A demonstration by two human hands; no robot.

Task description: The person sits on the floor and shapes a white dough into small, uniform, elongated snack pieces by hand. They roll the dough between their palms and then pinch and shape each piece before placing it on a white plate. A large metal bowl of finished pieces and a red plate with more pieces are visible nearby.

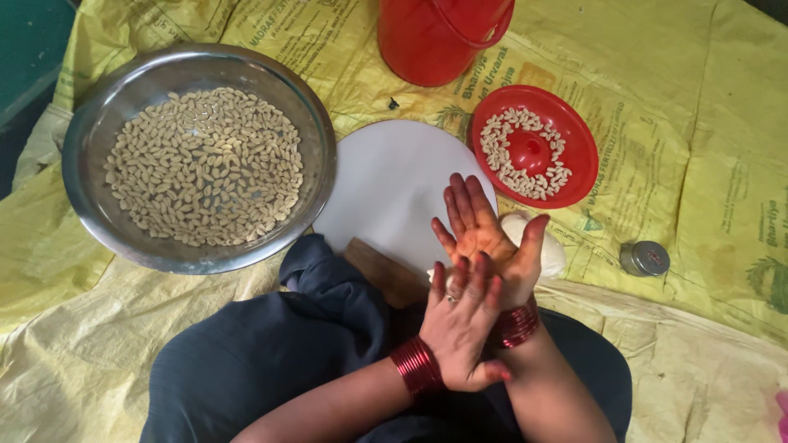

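The sheet (698, 164) under everything is yellow with green print, and a dark teal floor (29, 49) shows at the upper left. The big bowl (98, 107) is shiny silver steel, filled with pale beige pieces (205, 164). The round board (394, 180) is plain white. The bucket (435, 37) and the lid (574, 131) are bright red, and the lid carries a ring of the same pale beige pieces. The small tin (645, 258) is grey metal. The dough lump (548, 250) is off-white. The clothing (271, 361) is dark slate grey. Both wrists wear glossy red bangles (416, 367), and the right hand (484, 234) has an orange-stained palm. The left hand (460, 324) wears a thin silver ring.
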